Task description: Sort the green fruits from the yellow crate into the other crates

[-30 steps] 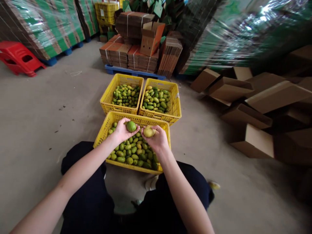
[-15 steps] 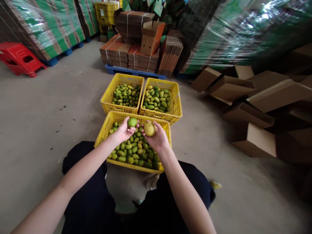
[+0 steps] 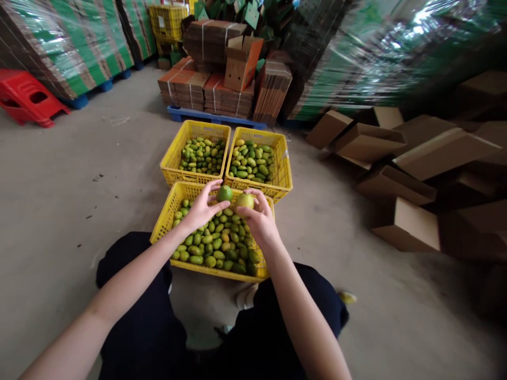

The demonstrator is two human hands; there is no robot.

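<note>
My left hand [image 3: 204, 207] grips a round green fruit [image 3: 224, 193] between thumb and fingers. Close beside it, my right hand [image 3: 260, 217] holds a yellowish-green fruit [image 3: 244, 200], its fingers curled over the top. Both hands are raised above the near yellow crate [image 3: 160, 224], which holds many green and yellowish oval fruits [image 3: 217, 243] that look like small mangoes. Behind it stand two more yellow crates, the back left crate [image 3: 170, 168] and the back right crate [image 3: 282, 174], each partly filled with similar fruit.
Flattened cardboard bundles [image 3: 186, 87] and an upright carton [image 3: 237, 66] sit on a blue pallet [image 3: 216, 117] behind the crates. Open cardboard boxes [image 3: 415, 224] lie at the right. A red stool [image 3: 29, 97] stands at the left, near wrapped pallet loads [image 3: 75, 47]. One fruit [image 3: 347, 297] lies on the floor.
Both hands have turned from palms up under the fruits to gripping them from the sides with fingers over. The green fruit moved slightly right, nearer the yellowish one. The view shifted slightly.
</note>
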